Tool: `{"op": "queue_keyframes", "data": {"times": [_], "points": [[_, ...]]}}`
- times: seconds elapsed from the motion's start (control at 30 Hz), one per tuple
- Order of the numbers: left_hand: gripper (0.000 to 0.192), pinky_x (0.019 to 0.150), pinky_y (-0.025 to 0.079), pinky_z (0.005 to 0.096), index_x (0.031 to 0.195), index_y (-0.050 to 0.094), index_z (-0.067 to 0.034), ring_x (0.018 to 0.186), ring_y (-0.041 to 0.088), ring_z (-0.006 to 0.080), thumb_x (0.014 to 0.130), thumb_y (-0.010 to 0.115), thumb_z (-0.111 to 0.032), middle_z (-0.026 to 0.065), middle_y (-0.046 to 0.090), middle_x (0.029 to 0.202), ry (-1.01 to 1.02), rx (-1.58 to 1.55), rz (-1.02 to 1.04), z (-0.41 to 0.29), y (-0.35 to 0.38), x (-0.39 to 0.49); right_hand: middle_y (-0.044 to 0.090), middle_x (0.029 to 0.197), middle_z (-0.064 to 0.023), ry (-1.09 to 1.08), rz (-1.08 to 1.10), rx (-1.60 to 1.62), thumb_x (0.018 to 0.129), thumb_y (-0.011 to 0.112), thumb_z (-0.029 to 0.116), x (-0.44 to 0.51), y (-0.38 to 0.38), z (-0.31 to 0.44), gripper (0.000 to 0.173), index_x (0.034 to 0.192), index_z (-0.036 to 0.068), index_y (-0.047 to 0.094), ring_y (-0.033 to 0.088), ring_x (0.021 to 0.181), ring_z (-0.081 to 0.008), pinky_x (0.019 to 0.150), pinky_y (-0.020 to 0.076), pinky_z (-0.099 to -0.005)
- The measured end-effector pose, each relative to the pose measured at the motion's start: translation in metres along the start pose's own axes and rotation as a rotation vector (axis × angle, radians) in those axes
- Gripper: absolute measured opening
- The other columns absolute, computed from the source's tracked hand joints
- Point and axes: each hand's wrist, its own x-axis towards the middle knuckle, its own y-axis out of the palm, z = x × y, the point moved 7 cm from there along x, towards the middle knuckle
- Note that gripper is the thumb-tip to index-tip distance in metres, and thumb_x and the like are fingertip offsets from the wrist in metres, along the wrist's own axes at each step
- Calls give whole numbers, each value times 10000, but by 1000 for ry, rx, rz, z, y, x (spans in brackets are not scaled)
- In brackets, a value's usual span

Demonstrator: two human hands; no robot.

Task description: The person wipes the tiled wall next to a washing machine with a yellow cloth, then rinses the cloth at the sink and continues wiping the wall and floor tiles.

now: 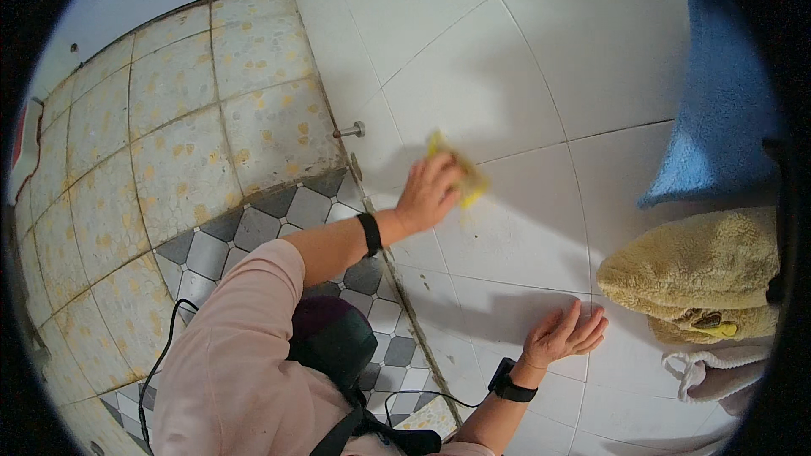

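My left hand (432,193) holds a yellow sponge or cloth (470,180) against the white tiled wall (519,228). The yellow piece is blurred and partly covered by my fingers, so its exact kind is unclear. Lower down, my right hand (564,335) rests on or close to the same tiles, its fingers spread and nothing in it. Each wrist wears a black band; a black cable runs to the one on the right wrist.
A blue towel (722,107), a fluffy yellow towel (690,259) and a pale cloth (728,370) hang at the right. A metal door stop or peg (350,130) sticks out of the wall. At the left are a speckled tiled ledge (177,152) and grey-and-white patterned floor tiles (256,228).
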Motion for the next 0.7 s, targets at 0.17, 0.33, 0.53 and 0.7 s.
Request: {"op": "queue_keyframes", "data": {"times": [0.17,0.33,0.53,0.7], "points": [[344,953,293,471,1187,461,-58,1101,393,373,851,478,-132,163,402,1245,-244,97,-462,77,-50,97,408,1343,-181,-33,-16,-32,872,489,211,4,-2,3,325,1157,86,582,310,1288,-383,1072,143,-509],[394,881,331,454,1176,500,-157,1056,421,330,787,526,-98,122,432,1177,92,171,-591,-5,-82,184,413,1357,-178,-58,-32,-30,874,488,151,7,-1,8,324,1181,73,556,307,1305,-353,1070,157,-479],[389,871,339,467,1143,570,-167,1102,411,332,755,553,-152,155,423,1234,416,152,-263,-56,-51,138,418,1352,-188,-78,1,-32,883,480,143,8,-1,8,307,1169,63,557,307,1307,-355,1071,157,-487],[353,850,357,461,1155,539,-127,1031,435,338,807,513,-179,120,474,1180,165,205,-580,31,-107,224,420,1347,-189,-82,5,-62,884,479,143,5,-1,8,308,1173,60,551,304,1308,-359,1074,149,-494]]}}
